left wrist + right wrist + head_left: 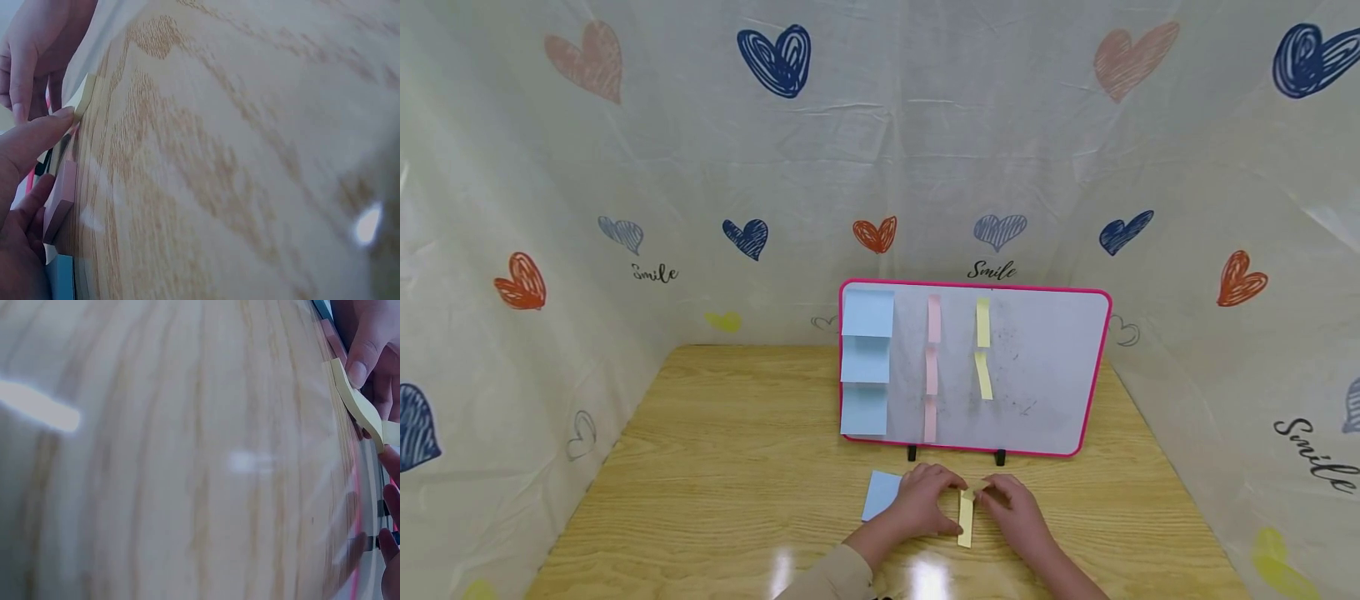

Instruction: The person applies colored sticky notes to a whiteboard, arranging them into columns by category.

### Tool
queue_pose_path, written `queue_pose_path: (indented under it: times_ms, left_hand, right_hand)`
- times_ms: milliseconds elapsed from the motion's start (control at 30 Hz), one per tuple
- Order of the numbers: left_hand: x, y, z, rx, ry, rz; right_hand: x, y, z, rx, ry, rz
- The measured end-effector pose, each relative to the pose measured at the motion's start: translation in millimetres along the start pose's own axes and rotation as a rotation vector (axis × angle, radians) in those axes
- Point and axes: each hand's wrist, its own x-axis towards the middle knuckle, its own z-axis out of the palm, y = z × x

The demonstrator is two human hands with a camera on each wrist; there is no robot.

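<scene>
A narrow pad of yellow sticky notes is on the wooden table in front of the whiteboard. My left hand holds it, thumb near its lower end and fingers by its upper end. At that upper end my right hand pinches the top yellow note, which lifts away from the pad. The right wrist view shows the yellow pad bent in a curve under the left thumb. A pink sticky note pad and a blue pad lie by the left hand, which hides part of the blue one in the head view.
Behind the hands stands a pink-framed whiteboard on black feet. Stuck on it in columns are three blue notes, three pink strips and two yellow strips. A heart-patterned curtain surrounds the table.
</scene>
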Motion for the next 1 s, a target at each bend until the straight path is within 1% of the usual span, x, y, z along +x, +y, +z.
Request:
queue_pose_path:
  times_ms: [167,400,500,733,1000]
  left_hand:
    - [-0.9,-0.3,-0.4,-0.017,0.001,0.004]
    - [-1.0,-1.1,-0.5,-0.008,0.002,0.010]
    - [-0.8,-1.5,-0.1,-0.009,0.002,0.011]
    - [0.7,-1.3,1.0,0.008,0.010,0.012]
    - [1.1,-2.1,1.5,-0.003,0.003,0.001]
  right_hand:
    - [1.0,-1.4,-0.2,0.039,-0.008,0.053]
    - [1.6,-4.9,-1.5,0.120,-0.020,0.096]
    - [2.6,-5.5,-1.9,0.129,-0.021,0.106]
    - [2.2,-9.4,-3.6,0.135,-0.013,0.091]
    - [2.4,-12.1,-6.3,0.120,-0.016,0.109]
